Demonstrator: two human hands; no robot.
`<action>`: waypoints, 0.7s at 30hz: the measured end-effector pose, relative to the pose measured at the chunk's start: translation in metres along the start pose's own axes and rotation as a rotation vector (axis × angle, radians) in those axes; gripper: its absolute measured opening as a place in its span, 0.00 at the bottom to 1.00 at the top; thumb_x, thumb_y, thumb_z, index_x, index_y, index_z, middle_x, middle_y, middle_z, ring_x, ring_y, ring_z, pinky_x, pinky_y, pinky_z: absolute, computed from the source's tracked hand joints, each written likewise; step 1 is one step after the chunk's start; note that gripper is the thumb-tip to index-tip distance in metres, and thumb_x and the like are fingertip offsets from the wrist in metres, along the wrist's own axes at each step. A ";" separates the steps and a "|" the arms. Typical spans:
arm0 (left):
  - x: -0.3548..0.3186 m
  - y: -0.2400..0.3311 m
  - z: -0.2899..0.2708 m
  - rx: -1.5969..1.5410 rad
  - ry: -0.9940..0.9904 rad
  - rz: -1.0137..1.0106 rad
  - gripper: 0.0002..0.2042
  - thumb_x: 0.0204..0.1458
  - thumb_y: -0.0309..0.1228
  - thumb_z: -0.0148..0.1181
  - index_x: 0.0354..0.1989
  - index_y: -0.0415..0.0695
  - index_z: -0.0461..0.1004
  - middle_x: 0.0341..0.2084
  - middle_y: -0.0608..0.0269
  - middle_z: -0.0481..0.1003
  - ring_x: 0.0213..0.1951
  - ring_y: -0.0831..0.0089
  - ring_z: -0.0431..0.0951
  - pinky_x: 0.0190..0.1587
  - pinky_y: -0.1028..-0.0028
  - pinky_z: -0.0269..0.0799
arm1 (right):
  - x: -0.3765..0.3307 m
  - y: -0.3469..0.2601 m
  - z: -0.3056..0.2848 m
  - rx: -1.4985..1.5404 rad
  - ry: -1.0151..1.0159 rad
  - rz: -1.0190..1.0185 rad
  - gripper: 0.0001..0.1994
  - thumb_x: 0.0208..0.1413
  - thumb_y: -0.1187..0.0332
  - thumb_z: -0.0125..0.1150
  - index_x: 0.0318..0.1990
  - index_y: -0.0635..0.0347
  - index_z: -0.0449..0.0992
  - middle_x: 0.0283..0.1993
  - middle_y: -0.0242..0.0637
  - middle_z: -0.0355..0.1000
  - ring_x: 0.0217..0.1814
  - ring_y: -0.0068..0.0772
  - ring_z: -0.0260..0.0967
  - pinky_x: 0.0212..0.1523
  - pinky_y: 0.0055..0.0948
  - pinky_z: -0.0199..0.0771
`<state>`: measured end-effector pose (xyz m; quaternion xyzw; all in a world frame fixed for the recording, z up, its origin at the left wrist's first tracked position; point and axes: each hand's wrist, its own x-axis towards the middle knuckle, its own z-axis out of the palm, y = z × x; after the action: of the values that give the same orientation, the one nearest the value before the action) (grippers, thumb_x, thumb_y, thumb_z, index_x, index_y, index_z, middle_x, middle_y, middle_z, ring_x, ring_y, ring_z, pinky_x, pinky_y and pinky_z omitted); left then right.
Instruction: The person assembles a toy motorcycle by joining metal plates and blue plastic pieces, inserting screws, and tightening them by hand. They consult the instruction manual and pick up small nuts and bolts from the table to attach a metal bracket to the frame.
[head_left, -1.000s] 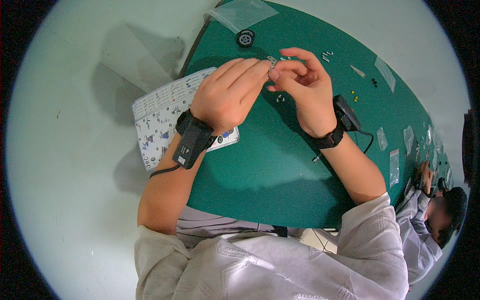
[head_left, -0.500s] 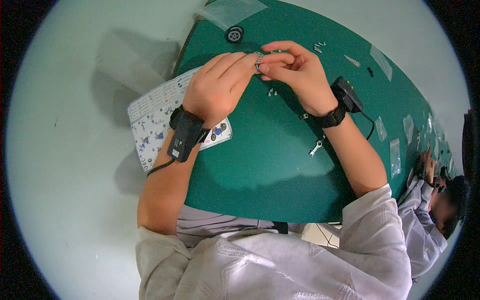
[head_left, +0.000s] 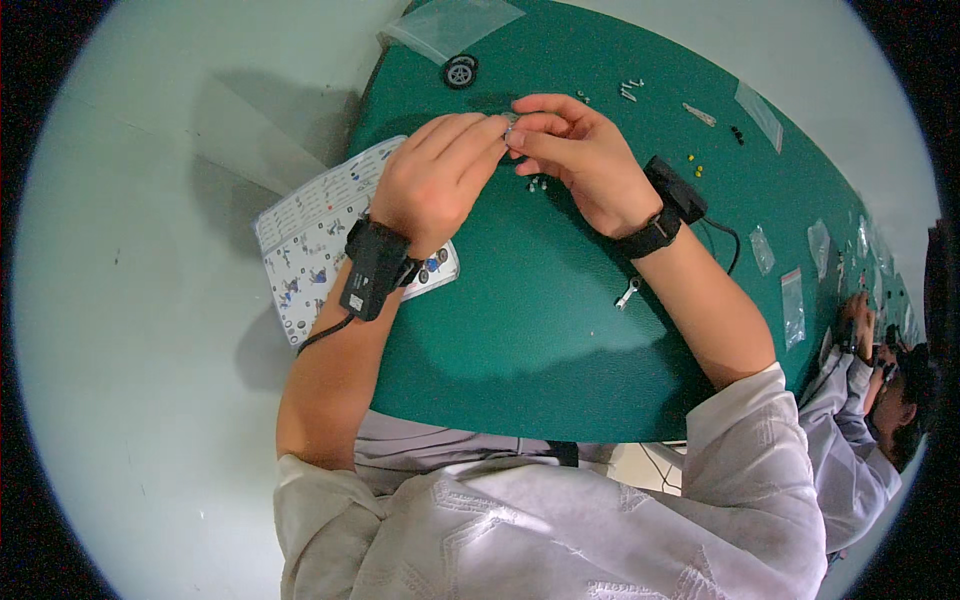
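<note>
Over the far left part of the green table, my two hands meet at the fingertips. My left hand [head_left: 440, 180] is closed, back upward, its fingers hiding most of what it holds. Between the fingertips a small shiny metal part [head_left: 509, 124] shows in part; its exact kind cannot be made out. My right hand [head_left: 592, 168] pinches at the same part with thumb and forefinger, other fingers curled. Beneath my left wrist lies a printed instruction sheet [head_left: 318, 215] with small pictures. Several small pale pieces [head_left: 537, 184] lie below the right fingers, and a small wrench [head_left: 627, 294] rests near my right forearm.
Two black wheels [head_left: 460, 71] and a clear plastic bag [head_left: 450, 25] lie at the far left. Screws [head_left: 629, 91], yellow bits [head_left: 695, 164], black bits [head_left: 738, 135] and a small bag [head_left: 792, 308] lie rightward. Another person [head_left: 850, 430] works at the far right.
My right hand has shifted slightly down, its fingers drawn closer around the small part. The yellow bits beside my right wristband now show more fully. My left hand has hardly moved.
</note>
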<state>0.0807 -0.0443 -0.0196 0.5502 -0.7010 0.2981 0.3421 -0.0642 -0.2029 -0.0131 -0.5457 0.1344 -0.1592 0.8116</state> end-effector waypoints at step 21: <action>-0.005 -0.006 0.012 -0.061 -0.104 -0.165 0.07 0.49 0.21 0.70 0.37 0.39 0.81 0.43 0.56 0.81 0.44 0.57 0.82 0.47 0.63 0.79 | 0.023 -0.033 -0.053 -1.107 0.036 -0.292 0.08 0.60 0.69 0.69 0.43 0.62 0.83 0.42 0.34 0.81 0.37 0.29 0.78 0.39 0.26 0.78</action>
<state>0.0852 -0.0522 -0.0310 0.6101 -0.6789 0.2182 0.3454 -0.0678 -0.2682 -0.0029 -0.8997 0.1349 -0.1846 0.3719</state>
